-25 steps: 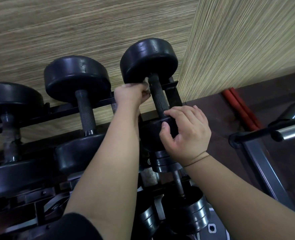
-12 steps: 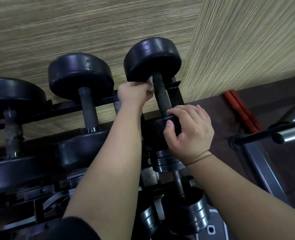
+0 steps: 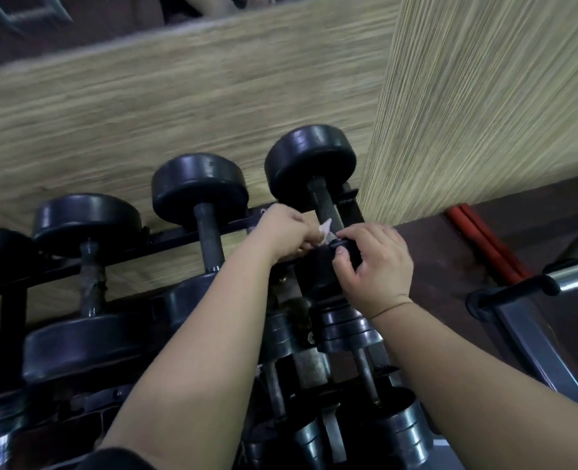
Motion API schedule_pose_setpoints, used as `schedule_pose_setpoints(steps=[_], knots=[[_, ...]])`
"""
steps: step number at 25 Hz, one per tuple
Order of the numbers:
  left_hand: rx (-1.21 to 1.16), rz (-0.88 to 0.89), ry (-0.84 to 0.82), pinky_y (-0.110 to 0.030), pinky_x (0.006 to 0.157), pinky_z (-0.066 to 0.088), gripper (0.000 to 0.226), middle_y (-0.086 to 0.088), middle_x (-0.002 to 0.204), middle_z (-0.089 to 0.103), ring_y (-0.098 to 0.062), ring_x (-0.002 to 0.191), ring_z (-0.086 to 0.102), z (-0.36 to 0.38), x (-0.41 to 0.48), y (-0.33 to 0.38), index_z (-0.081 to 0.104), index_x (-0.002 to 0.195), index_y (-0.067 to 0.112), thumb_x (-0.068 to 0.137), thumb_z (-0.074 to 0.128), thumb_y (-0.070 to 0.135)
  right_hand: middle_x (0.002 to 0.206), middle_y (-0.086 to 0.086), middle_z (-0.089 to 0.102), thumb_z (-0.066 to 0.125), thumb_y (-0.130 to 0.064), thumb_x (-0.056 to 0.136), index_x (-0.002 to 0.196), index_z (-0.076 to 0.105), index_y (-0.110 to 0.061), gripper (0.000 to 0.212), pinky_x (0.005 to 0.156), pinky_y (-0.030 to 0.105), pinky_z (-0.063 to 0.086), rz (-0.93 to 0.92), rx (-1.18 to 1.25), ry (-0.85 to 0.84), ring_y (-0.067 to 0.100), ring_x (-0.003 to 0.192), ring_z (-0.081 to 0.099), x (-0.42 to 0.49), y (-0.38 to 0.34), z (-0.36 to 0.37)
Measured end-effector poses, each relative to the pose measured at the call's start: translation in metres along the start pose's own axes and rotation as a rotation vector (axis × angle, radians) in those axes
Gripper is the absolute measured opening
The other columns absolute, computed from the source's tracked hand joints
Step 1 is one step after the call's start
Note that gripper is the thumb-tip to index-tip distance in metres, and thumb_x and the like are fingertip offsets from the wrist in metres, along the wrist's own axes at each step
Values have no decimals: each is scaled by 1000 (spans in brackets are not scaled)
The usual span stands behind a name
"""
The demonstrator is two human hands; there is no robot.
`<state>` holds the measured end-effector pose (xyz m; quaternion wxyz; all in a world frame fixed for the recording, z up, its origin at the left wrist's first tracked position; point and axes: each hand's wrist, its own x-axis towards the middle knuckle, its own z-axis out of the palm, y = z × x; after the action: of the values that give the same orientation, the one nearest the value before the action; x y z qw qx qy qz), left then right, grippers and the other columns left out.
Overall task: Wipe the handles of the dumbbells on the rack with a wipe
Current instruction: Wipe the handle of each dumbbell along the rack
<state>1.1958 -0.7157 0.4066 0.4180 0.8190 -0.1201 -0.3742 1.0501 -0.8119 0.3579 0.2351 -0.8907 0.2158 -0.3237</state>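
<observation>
Pinching a wipe [image 3: 324,228], left hand [image 3: 285,234] meets handle [image 3: 323,201]; right hand [image 3: 377,266] seemingly grips dumbbell [image 3: 311,161].

Wood-grain wall [image 3: 179,106], dark floor [image 3: 433,252]

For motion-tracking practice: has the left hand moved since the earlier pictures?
Yes. The left hand with the white wipe slid down the dark handle, away from the far round black head.

Blk dumbbells [image 3: 199,184] racked, wht wipe [image 3: 325,228] (crumpled)
</observation>
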Motion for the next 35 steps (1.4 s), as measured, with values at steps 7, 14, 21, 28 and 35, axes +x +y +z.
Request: schedule_pose_setpoints(steps=[7, 14, 21, 28, 35], knots=[[-322, 193, 18, -20, 52, 54, 12, -12, 79, 74, -14, 61, 70, 3, -60, 23, 73, 101, -2, 92, 77, 5, 133, -6, 63, 73, -16, 94, 132, 63, -28, 41, 97, 29, 55, 496, 860, -274, 5, 114, 66, 29, -5, -60], [-139, 305, 92, -36, 77, 63, 11, -11, 85, 77, -23, 80, 72, 29, -67, 43, 76, 85, 18, 94, 75, 12, 105, 2, 73, 72, -1, 91, 98, 75, -21, 21, 88, 39, 57, 634, 1113, -425, 23, 98, 71, 44, -4, -88], [208, 371, 278, -27, 75, 52, 22, 12, 83, 73, -5, 80, 66, 43, -68, 41, 76, 91, 26, 97, 68, 46, 88, 8, 73, 74, 4, 88, 97, 73, -11, 18, 69, 30, 55, 666, 1036, -290, 17, 75, 69, 46, 17, -86], [434, 488, 311, -30, 96, 48, 31, 14, 109, 63, -8, 107, 59, 60, -57, -19, 65, 115, 28, 97, 63, 54, 99, 11, 72, 76, -4, 89, 101, 66, -11, 17, 84, 41, 61, 693, 956, -318, 25, 90, 72, 69, 46, -65], [423, 566, 361, -32, 93, 48, 36, 15, 104, 53, -7, 100, 53, 73, -44, -33, 60, 114, 26, 96, 51, 55, 104, 12, 71, 78, -8, 88, 103, 66, -12, 20, 84, 44, 62, 699, 822, -401, 26, 91, 72, 95, 72, -43]])
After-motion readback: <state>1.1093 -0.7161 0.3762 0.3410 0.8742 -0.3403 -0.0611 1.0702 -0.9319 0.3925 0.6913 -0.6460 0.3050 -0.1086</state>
